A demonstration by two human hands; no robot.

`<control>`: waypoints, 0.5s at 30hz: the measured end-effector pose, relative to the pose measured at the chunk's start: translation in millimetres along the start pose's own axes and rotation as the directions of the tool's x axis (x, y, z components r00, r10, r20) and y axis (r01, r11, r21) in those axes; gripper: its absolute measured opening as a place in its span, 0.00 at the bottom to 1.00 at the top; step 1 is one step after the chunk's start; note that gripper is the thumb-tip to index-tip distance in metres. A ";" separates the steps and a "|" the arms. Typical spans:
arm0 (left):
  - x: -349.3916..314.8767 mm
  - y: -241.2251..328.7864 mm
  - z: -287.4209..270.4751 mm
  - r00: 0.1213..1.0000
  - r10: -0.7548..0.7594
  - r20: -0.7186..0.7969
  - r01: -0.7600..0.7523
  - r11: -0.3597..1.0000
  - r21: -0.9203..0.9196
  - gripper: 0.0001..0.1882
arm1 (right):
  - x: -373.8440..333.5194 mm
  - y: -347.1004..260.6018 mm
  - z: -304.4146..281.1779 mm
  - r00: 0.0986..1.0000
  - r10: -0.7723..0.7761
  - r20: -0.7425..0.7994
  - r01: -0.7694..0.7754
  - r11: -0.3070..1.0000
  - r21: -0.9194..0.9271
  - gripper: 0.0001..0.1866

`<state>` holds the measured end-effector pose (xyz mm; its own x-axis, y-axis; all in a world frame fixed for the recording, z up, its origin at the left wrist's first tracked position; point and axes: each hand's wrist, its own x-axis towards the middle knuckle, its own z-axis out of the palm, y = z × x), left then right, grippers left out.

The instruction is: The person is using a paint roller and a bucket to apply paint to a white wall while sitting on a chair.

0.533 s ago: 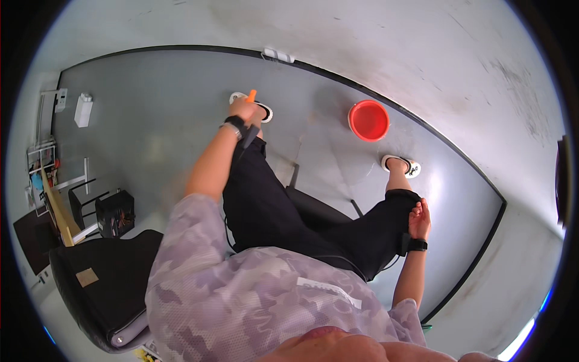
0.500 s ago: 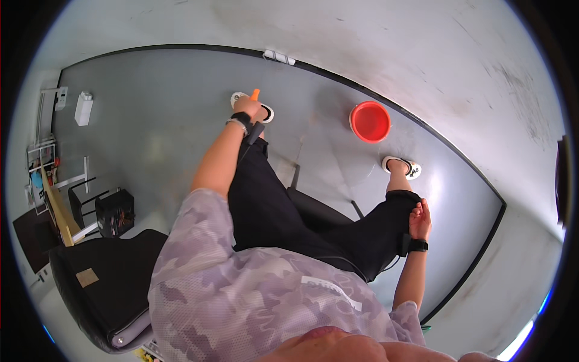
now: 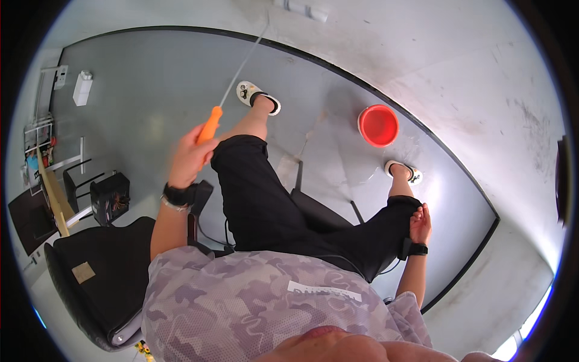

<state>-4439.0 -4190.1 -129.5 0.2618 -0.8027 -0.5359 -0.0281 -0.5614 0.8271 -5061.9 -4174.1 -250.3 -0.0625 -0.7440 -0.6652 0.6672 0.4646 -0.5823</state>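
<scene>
My left hand [image 3: 192, 158] is closed around the orange handle of a paint roller [image 3: 210, 124]. Its thin metal rod runs up and away past my left shoe to a white roller sleeve, which is against the pale wall [image 3: 416, 51] at the top of the view. On my right knee, beside the rolled hem of my black trousers [image 3: 256, 193], rests my right hand [image 3: 420, 225]. Its fingers are loosely bent and nothing shows in them. A round red bucket [image 3: 378, 126] stands on the floor between my feet, nearer the right one.
A black skirting strip [image 3: 350, 84] runs where wall and grey floor meet. I sit on a dark seat whose legs show between my knees. To the left are a black office chair [image 3: 108, 265], a black computer case [image 3: 110, 198] and a white box-shaped object [image 3: 82, 88].
My left hand has drawn back toward my body, bringing the handle and rod into clear view. The roller sleeve has gone from the skirting up onto the wall. My right hand stays put.
</scene>
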 end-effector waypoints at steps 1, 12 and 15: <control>13.7 -8.5 6.8 0.999 -0.015 0.033 0.016 1.000 -0.022 0.18 | 2.7 0.4 0.2 1.000 0.010 0.013 -0.010 1.000 0.010 0.10; 178.2 -95.8 27.6 0.994 -0.108 -0.015 0.109 0.992 0.062 0.06 | 1.9 6.5 5.9 0.998 0.048 -0.039 -0.049 0.998 -0.035 0.08; 114.2 -55.0 -8.4 0.994 -0.096 0.045 0.099 0.993 -0.068 0.08 | 2.4 3.1 -0.2 0.998 0.047 -0.040 -0.047 0.999 -0.005 0.08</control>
<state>-4399.4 -4249.3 -234.7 0.2192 -0.7536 -0.6198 0.0635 -0.6229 0.7798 -5060.1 -4174.3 -253.8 -0.0607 -0.7020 -0.7096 0.6653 0.5015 -0.5531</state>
